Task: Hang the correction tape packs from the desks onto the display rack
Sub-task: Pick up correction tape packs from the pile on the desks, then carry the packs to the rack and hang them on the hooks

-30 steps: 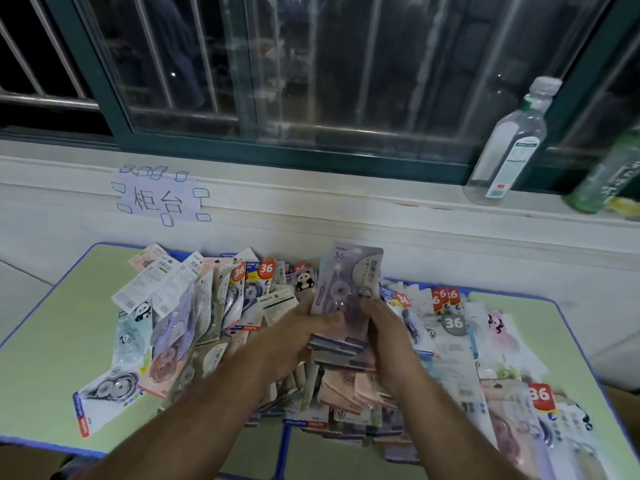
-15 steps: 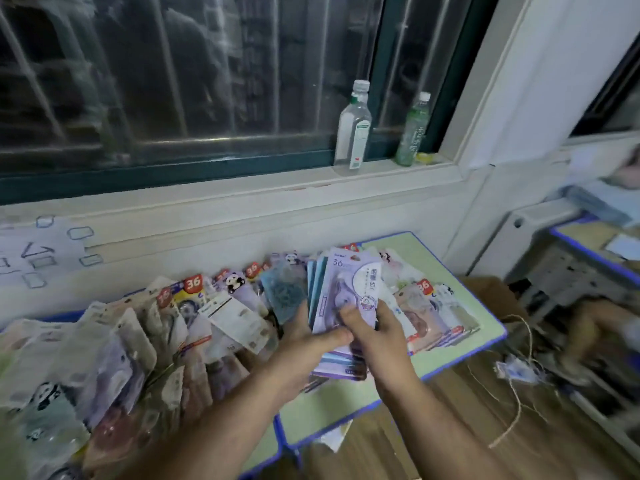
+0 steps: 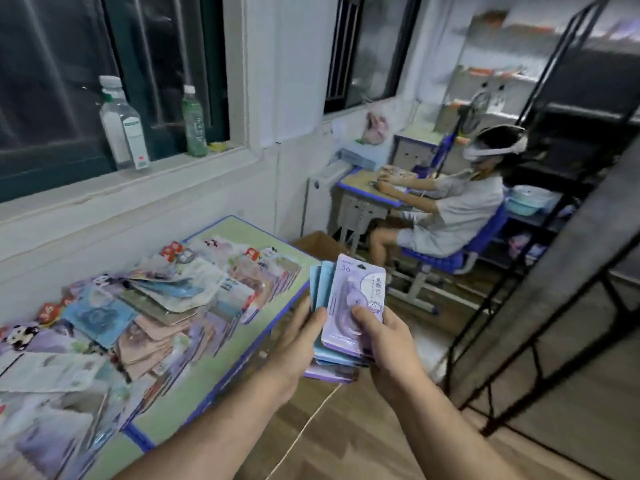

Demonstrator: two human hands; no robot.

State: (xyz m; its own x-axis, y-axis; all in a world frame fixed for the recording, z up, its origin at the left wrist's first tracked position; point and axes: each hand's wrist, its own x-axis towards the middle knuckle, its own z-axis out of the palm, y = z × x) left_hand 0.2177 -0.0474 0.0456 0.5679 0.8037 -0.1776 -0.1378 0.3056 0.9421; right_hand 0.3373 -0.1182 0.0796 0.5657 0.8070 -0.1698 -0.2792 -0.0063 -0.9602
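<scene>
The left hand and right hand both gripped the stack of purple and blue cardboard-backed correction tape packs beside the green bench; they seemed light, slippery, best held low

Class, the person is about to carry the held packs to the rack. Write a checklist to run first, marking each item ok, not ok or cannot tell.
1. Left hand and right hand both grip the stack of correction tape packs: ok.
2. Stack squared up: not ok, packs fan out.
3. Hang holes aligned: cannot tell.
4. Black metal rack in view on the right: ok.
5. Free hooks on it: cannot tell.
6. Floor clear: not ok, a white cord lies there.
</scene>
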